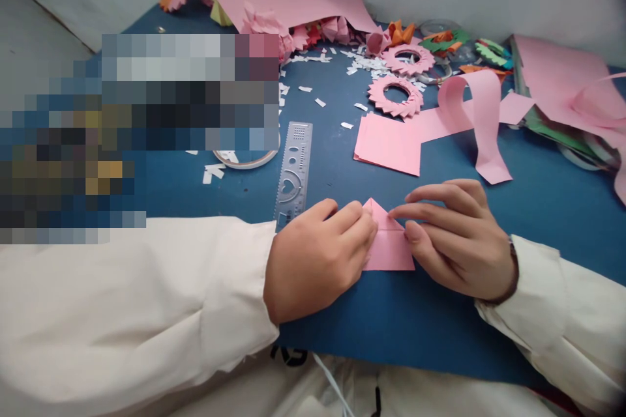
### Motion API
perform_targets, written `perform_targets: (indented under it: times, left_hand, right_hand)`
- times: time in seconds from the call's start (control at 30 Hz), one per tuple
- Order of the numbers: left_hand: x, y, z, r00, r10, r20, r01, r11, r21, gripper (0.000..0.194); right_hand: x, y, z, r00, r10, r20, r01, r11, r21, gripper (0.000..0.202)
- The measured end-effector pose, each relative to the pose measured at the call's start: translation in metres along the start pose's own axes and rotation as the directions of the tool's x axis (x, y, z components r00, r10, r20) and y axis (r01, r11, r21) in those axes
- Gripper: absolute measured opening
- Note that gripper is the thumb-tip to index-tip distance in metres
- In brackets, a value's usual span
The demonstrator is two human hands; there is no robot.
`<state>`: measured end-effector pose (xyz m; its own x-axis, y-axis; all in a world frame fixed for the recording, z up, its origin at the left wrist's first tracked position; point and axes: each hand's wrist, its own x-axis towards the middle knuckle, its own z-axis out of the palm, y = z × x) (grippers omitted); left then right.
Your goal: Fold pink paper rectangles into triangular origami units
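Pink folded paper (391, 253) lies on the blue worktop (391, 332) between both hands, pointed top facing away from the person, horizontal line below the point, straight lower edge nearest the body. Left hand (320, 260) has fingers bent and bunched together over the paper's left part, covering it; thumb hidden, so can't tell if it pinches or only presses. Right hand (454, 238) is at the paper's right side, thumb and index a narrow gap apart, index tip at the slanted edge, thumb by the right corner, other fingers loosely curved. Clear ruler (295, 169) just beyond the left hand, slightly tilted, near end by the cuff. Stack of pink squares (388, 143) beyond the folded paper, curled pink strip (489, 117) to its right. Two pleated pink rings just past the stack, nearer one (379, 98), farther one (413, 68). White paper scraps (364, 64) scattered around there. Tape roll (247, 164) left of the ruler, upper part masked by pixelation. Large pink sheet (303, 3) over folded pieces at the far edge; another pink sheet (562, 71) far right.
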<state>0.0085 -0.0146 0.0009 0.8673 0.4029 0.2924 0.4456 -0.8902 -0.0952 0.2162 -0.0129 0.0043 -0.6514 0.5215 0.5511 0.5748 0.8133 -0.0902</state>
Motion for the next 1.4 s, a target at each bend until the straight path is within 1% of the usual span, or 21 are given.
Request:
perform_targets:
  times: [0.13,0.2,0.27,0.37,0.43,0.57,0.73,0.87,1.03,1.1,1.17,1.27,1.33,1.4]
  left_hand:
    - [0.0,0.0,0.0,1.0,0.007,-0.009,-0.007,1.0,-0.004,0.029]
    - [-0.001,0.0,0.001,1.0,0.0,-0.008,0.0,1.0,-0.016,0.029]
    - [-0.001,-0.001,0.001,0.999,-0.027,-0.032,0.025,0.999,-0.043,0.029]
    - [-0.001,-0.003,0.001,0.992,-0.112,-0.06,0.107,0.992,-0.07,0.03]
    - [-0.001,-0.004,0.001,0.988,-0.149,-0.032,0.146,0.986,-0.074,0.031]
    - [0.0,-0.003,0.002,0.991,-0.128,0.024,0.13,0.986,-0.101,0.033]
    - [-0.002,0.001,0.0,0.991,-0.129,0.03,0.131,0.982,-0.137,0.034]
    - [-0.004,0.008,-0.003,0.987,-0.154,0.05,0.159,0.979,-0.125,0.037]
    - [-0.008,0.02,-0.003,0.966,-0.189,0.174,0.201,0.978,-0.055,0.053]
    - [-0.009,0.022,-0.004,0.958,-0.193,0.214,0.207,0.978,-0.042,0.055]
    - [-0.008,0.023,-0.006,0.954,-0.192,0.232,0.206,0.978,-0.041,0.056]
    - [-0.006,0.019,-0.008,0.959,-0.196,0.205,0.211,0.976,-0.053,0.052]
    - [-0.005,0.012,-0.008,0.974,-0.179,0.14,0.192,0.978,-0.082,0.044]
    - [-0.003,0.002,-0.007,0.989,-0.141,0.045,0.146,0.981,-0.124,0.037]
  right_hand:
    - [-0.002,0.001,0.002,0.996,-0.01,0.094,0.006,0.999,0.045,0.006]
    - [-0.003,0.002,0.003,0.992,-0.019,0.128,0.012,0.998,0.06,0.012]
    - [-0.004,0.002,0.004,0.99,-0.032,0.136,0.022,0.997,0.069,0.018]
    - [-0.004,0.002,0.004,0.99,-0.039,0.138,0.029,0.997,0.078,0.02]
    - [-0.004,0.002,0.004,0.989,-0.039,0.144,0.028,0.997,0.076,0.02]
    - [-0.003,0.001,0.003,0.989,-0.041,0.141,0.031,0.997,0.075,0.02]
    - [-0.003,0.002,0.003,0.99,-0.051,0.13,0.041,0.996,0.077,0.017]
    - [-0.003,0.002,0.003,0.99,-0.047,0.135,0.036,0.996,0.078,0.018]
    - [-0.003,0.002,0.002,0.99,-0.054,0.133,0.044,0.996,0.079,0.02]
    - [-0.003,0.002,0.002,0.989,-0.058,0.133,0.047,0.996,0.082,0.02]
    - [-0.003,0.002,0.003,0.989,-0.063,0.133,0.052,0.995,0.084,0.021]
    - [-0.003,0.003,0.004,0.987,-0.08,0.139,0.069,0.994,0.088,0.023]
    - [-0.004,0.003,0.004,0.985,-0.092,0.143,0.079,0.993,0.088,0.027]
    - [-0.004,0.003,0.005,0.984,-0.096,0.15,0.085,0.993,0.083,0.029]
